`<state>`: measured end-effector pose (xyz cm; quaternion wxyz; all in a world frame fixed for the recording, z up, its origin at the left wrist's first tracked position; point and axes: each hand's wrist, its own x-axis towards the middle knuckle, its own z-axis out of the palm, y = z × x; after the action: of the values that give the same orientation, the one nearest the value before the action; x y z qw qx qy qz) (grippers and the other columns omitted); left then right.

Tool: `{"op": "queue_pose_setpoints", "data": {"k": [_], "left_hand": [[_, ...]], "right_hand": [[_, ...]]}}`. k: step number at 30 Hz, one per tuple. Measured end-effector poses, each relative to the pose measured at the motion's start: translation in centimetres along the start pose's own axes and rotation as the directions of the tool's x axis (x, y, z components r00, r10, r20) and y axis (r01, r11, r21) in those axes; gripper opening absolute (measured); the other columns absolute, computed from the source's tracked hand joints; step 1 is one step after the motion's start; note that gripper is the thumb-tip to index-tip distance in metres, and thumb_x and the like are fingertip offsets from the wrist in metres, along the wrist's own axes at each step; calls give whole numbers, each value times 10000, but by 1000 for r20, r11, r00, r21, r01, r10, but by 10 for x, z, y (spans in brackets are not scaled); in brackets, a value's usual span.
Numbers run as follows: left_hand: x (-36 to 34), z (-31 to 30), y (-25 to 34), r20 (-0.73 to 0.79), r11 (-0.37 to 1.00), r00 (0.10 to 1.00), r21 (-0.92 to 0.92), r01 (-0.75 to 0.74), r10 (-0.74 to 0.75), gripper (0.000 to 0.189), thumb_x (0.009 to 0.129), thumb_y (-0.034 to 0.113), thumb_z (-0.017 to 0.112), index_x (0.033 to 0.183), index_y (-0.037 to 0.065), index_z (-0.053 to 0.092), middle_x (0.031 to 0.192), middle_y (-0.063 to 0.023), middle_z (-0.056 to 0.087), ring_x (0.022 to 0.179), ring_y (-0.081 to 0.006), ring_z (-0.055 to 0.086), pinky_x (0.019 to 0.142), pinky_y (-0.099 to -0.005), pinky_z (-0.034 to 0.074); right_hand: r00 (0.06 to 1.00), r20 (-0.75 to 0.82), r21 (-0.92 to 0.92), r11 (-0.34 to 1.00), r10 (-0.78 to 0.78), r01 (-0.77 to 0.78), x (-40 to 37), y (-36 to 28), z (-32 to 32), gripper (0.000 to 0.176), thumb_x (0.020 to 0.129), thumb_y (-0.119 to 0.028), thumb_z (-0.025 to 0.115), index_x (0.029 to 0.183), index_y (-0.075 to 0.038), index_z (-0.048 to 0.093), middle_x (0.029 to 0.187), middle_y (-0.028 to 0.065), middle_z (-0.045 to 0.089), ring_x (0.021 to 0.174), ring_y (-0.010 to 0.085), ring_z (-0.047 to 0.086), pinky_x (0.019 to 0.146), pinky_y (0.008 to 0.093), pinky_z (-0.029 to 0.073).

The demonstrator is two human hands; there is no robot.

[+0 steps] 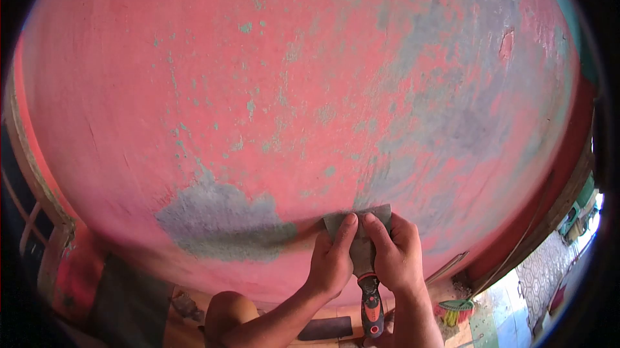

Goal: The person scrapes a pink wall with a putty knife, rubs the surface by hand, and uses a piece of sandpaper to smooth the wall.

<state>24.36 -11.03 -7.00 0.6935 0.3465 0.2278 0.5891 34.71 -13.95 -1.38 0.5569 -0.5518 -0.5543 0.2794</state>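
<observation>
A wide scraper (pixel 363 259) with a black and orange handle lies with its blade edge against the pink wall (pixel 226 77). My left hand (pixel 334 254) grips the left side of the blade, thumb on its face. On the right side of the same blade is my right hand (pixel 399 251), its thumb also pressed on the metal and its fingers behind. The handle points down between my wrists. Left of the blade is a bare grey patch (pixel 219 222); more grey and greenish worn areas spread over the wall's right side.
A green and yellow broom head (pixel 456 311) lies on the tiled floor at the lower right. My bent knee (pixel 229 312) shows at the bottom. A dark mat (pixel 132 299) lies at the lower left, near a window frame (pixel 58 245).
</observation>
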Motion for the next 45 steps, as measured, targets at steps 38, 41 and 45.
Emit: {"op": "queue_pose_setpoints", "data": {"k": [38, 41, 45], "left_hand": [[0, -11, 2, 175, 961, 984, 267, -69, 22, 393, 1084, 314, 451, 864, 35, 620, 706, 77, 490, 656, -42, 427, 555, -277, 353], [-1, -3, 14, 211, 985, 977, 165, -45, 9, 377, 1084, 306, 450, 985, 10, 661, 808, 61, 571, 741, -33, 484, 629, -251, 405], [1, -8, 15, 295, 992, 955, 127, -5, -33, 377, 1083, 291, 454, 1138, -19, 662, 944, 28, 633, 859, -24, 523, 733, -223, 435]], "right_hand": [[958, -205, 590, 806, 201, -42, -21, 19, 27, 238, 1028, -200, 571, 1030, 20, 661, 902, 18, 669, 784, 66, 557, 716, 236, 454], [957, -203, 611, 790, 205, -40, -21, 15, 27, 239, 1032, -202, 566, 1038, 18, 661, 907, 20, 672, 787, 66, 564, 720, 235, 460], [961, -176, 612, 789, 211, -61, -22, 20, 24, 242, 1036, -207, 559, 1040, 14, 660, 911, 21, 673, 798, 68, 574, 726, 231, 464]]}}
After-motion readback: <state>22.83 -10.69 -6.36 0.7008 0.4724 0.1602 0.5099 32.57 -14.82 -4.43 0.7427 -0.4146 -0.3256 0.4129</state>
